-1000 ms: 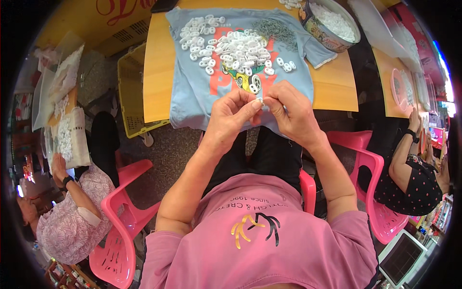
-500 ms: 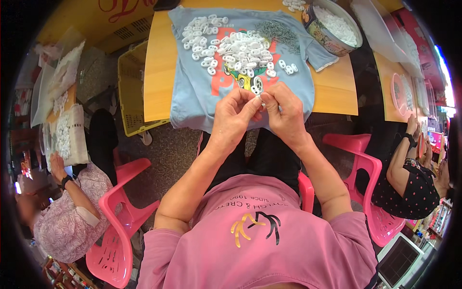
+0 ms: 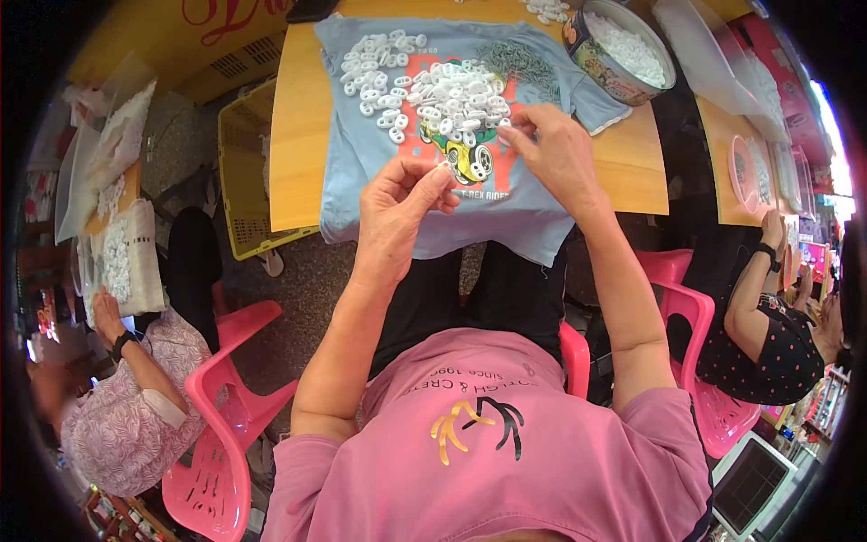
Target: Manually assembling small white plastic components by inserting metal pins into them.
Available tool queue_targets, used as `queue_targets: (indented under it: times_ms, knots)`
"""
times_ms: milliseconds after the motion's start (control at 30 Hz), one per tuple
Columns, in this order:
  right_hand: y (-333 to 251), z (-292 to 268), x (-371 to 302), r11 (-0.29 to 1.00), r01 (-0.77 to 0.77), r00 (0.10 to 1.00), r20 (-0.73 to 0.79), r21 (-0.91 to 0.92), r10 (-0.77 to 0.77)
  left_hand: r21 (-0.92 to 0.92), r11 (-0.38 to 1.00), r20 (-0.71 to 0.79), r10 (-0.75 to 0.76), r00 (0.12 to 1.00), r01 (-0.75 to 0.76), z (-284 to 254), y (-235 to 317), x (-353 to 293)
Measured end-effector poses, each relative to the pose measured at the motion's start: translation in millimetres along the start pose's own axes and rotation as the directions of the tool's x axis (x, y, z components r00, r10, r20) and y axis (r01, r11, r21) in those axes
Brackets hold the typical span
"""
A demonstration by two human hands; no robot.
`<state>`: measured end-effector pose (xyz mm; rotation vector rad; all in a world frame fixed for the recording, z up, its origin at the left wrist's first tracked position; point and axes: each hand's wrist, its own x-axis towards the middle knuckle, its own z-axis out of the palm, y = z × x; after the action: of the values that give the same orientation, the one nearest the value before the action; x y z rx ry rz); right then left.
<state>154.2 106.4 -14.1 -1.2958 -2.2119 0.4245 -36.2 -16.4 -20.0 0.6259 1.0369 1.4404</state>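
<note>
A heap of small white two-hole plastic pieces (image 3: 461, 95) lies on a blue printed T-shirt (image 3: 361, 172) spread over the table. My left hand (image 3: 402, 194) is closed in a pinch near the shirt's front part, with a white two-hole plastic piece (image 3: 445, 166) showing at the fingertips. To its right, my right hand (image 3: 555, 154) reaches to the heap's right edge, its fingers curled and thumb tip against the white pieces there. What sits between those fingers is hidden. Thin grey-green metal bits (image 3: 519, 65) lie in a pile behind the heap.
A round tin (image 3: 664, 86) of white pieces stands at the table's (image 3: 298, 135) back right corner. A yellow crate (image 3: 239, 172) is on the floor at left. Pink chairs (image 3: 226, 434) hold people working at both sides. A clear plastic bin (image 3: 700, 45) stands at right.
My hands have parted from their joint pinch. The left has drawn slightly left and back with a white piece; the right has moved forward to the heap, covering loose pieces.
</note>
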Motion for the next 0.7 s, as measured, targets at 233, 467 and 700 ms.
queue_targets:
  times_ms: [233, 467, 700]
  knots:
    - [-2, -4, -5, 0.988, 0.047, 0.997, -0.052, -0.145, -0.055, 0.003, 1.0, -0.01, 0.017, 1.0, -0.017, -3, 1, 1]
    - [-26, 2, -32, 0.981, 0.174, 0.978, 0.1, 0.088, -0.182, 0.002, 1.0, -0.019, 0.029, 0.999, -0.029, -3, -1, 4]
    - [-32, 11, -38, 0.971, 0.227, 0.966, 0.109, 0.076, -0.234, 0.008, 0.999, -0.013, 0.052, 0.999, -0.052, -1, -3, 3]
